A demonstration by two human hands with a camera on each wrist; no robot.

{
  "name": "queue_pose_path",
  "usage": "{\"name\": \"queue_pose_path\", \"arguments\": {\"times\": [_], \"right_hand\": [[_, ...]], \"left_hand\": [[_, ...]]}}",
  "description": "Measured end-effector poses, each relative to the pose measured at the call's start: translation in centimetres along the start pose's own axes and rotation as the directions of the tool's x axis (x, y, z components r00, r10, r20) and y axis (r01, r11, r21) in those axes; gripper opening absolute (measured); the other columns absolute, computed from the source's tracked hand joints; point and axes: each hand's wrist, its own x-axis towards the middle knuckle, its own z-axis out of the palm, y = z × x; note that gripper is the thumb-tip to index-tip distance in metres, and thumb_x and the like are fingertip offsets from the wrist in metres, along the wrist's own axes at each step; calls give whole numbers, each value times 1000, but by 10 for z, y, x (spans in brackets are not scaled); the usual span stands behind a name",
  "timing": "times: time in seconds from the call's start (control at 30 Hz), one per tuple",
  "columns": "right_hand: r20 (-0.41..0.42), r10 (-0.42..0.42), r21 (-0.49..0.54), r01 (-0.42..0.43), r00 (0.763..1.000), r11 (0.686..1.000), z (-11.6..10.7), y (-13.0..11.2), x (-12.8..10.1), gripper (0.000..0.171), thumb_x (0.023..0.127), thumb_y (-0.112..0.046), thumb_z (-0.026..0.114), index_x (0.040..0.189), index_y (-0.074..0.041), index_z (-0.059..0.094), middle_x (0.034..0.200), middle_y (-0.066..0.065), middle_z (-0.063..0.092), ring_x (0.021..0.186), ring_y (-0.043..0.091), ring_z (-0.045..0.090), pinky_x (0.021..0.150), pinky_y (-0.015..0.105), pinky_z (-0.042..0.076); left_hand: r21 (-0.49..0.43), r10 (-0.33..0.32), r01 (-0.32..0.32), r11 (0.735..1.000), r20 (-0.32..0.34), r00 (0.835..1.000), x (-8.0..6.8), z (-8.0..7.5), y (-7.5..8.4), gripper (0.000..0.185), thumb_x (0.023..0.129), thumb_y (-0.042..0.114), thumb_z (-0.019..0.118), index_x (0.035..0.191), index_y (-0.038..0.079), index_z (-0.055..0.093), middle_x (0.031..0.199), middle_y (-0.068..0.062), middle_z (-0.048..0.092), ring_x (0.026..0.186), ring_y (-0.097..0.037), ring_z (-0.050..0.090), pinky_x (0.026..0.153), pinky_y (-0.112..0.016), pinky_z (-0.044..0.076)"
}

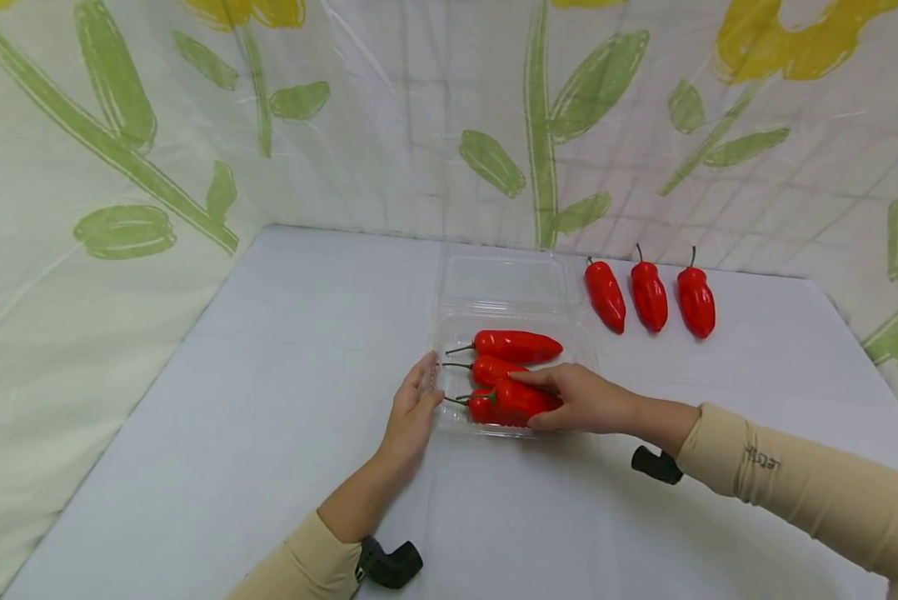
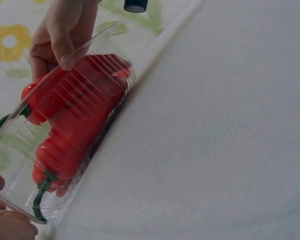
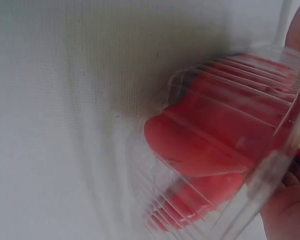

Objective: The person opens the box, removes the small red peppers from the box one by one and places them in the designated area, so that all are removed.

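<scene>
A clear plastic box (image 1: 509, 287) sits open in the middle of the pale grey table (image 1: 269, 375), its lid laid back toward twelve o'clock. Four red peppers show in its tray, stems pointing to nine o'clock: one (image 1: 515, 346) lies alone at the far side, a second (image 1: 494, 368) is just beside it, a third (image 1: 481, 407) lies at the near edge, and the fourth (image 1: 522, 399) is on top of the others, gripped by the right hand (image 1: 580, 398), whose fingers and thumb are curled round its blunt end. From the left wrist view the peppers (image 2: 75, 120) appear stacked against the ribbed wall.

The left hand (image 1: 413, 410) rests at nine o'clock of the tray, its fingers fairly straight and touching the tray's wall; it holds nothing.

At two o'clock from the box, well apart from it, three more red peppers (image 1: 650, 296) lie side by side on the table, stems pointing away toward twelve. That makes seven in all.

A dark strap-on camera (image 1: 655, 465) shows under each wrist. Behind the table hangs a pale curtain (image 1: 419, 125) printed with green leaves and yellow flowers. Nothing stands between the box and the three loose peppers.
</scene>
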Motion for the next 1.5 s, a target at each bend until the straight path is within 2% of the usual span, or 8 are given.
{"name": "queue_pose_path", "arguments": {"times": [0.3, 0.5, 0.77, 1.03, 1.33, 1.5], "right_hand": [[-15, 15, -25, -15, 1000, 1000, -2, 2, 1, 71, 77, -22, 74, 140, -11, 43, 123, 9, 57, 108, 23, 49, 73, 26, 56], [-36, 7, -30, -8, 999, 1000, -1, 3, 2, 70, 76, -24, 75, 138, -11, 46, 123, 8, 58, 108, 23, 49, 73, 27, 56], [-75, -1, -51, -3, 997, 999, 1, 5, 4, 70, 74, -26, 77, 136, -13, 49, 119, 6, 60, 108, 23, 51, 72, 27, 57], [-87, 7, -28, -10, 996, 1000, 2, 5, 5, 68, 74, -26, 77, 135, -12, 51, 122, 7, 59, 111, 25, 50, 75, 30, 57], [-141, -5, -9, 4, 990, 1000, 1, 4, 3, 57, 76, -25, 76, 127, -11, 55, 116, 6, 62, 108, 24, 54, 76, 32, 58], [-177, -44, 22, 49, 983, 999, 0, 2, 3, 60, 76, -27, 75, 129, -11, 52, 118, 7, 61, 110, 26, 54, 77, 32, 58]], "left_hand": [[-1, -10, 10, 1000, 1, 1000, -1, 0, 2, 53, 94, 1, 39, 145, 2, 26, 154, -11, 25, 144, -25, 17, 116, -43, 18], [-7, -28, 28, 1000, -3, 1000, -1, 0, 3, 53, 94, 3, 39, 146, 5, 26, 154, -8, 25, 145, -23, 17, 117, -41, 18], [-1, -5, 5, 1000, 1, 1000, -1, -1, 1, 53, 93, 0, 38, 145, 1, 26, 154, -13, 25, 144, -27, 16, 116, -44, 17], [-7, -7, 7, 1000, 0, 1000, -1, -1, 2, 53, 94, 0, 38, 145, 3, 26, 154, -11, 25, 144, -26, 17, 116, -43, 18], [-1, -3, 3, 1000, 0, 1000, 0, 0, 0, 53, 93, -1, 38, 145, 1, 26, 154, -13, 25, 144, -27, 16, 116, -44, 17], [-6, -14, 14, 1000, 2, 1000, 0, 0, 0, 53, 94, 1, 39, 145, 3, 26, 154, -11, 25, 145, -25, 16, 116, -42, 18]]}}
